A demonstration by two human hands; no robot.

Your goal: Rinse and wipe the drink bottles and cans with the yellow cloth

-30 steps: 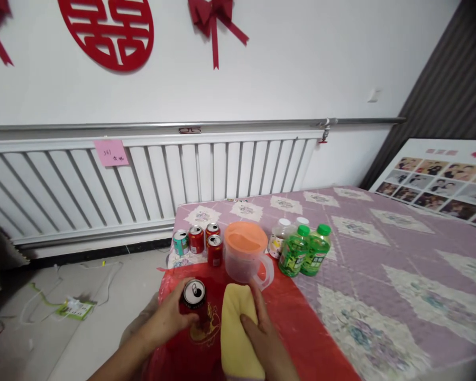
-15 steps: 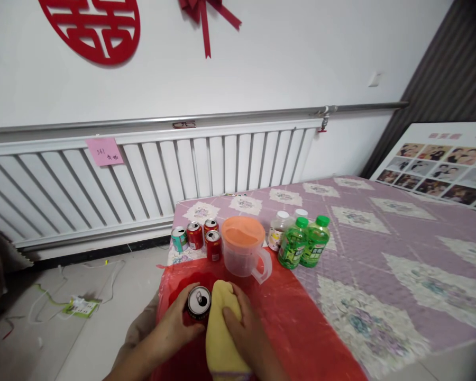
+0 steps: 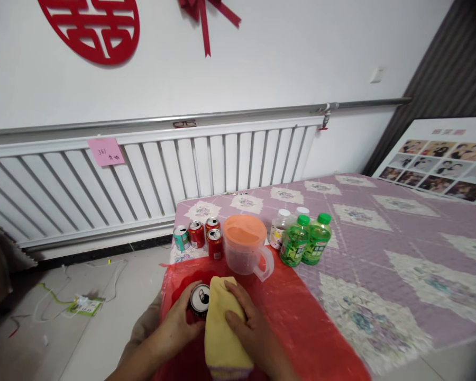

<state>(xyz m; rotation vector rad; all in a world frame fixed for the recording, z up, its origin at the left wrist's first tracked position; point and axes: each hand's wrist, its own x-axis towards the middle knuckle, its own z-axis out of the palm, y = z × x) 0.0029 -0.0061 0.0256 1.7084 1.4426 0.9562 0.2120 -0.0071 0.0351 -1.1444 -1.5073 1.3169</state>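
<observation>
My left hand (image 3: 181, 323) is closed around a dark drink can (image 3: 200, 299), whose silver top with an opened tab faces up. In my right hand (image 3: 248, 317) is a yellow cloth (image 3: 222, 330), its left edge against the can and covering part of the can's side. Both hands are over a red plastic sheet (image 3: 301, 328) and what looks like a red basin (image 3: 182, 283), mostly hidden by my hands and the cloth. Just beyond stands a clear plastic pitcher (image 3: 240, 259) with an orange lid and a handle.
Several cans, red (image 3: 214, 244) and teal (image 3: 181, 239), stand left of the pitcher. To its right are green-capped bottles (image 3: 295, 243) and white-capped bottles (image 3: 278, 230). A patterned cloth (image 3: 365, 264) covers the surface. Behind runs a white radiator (image 3: 206, 164); cables (image 3: 83, 305) lie on the floor.
The yellow cloth has shifted slightly left over the can's right edge and turned a little. My right hand moved with it. The left hand still grips the can.
</observation>
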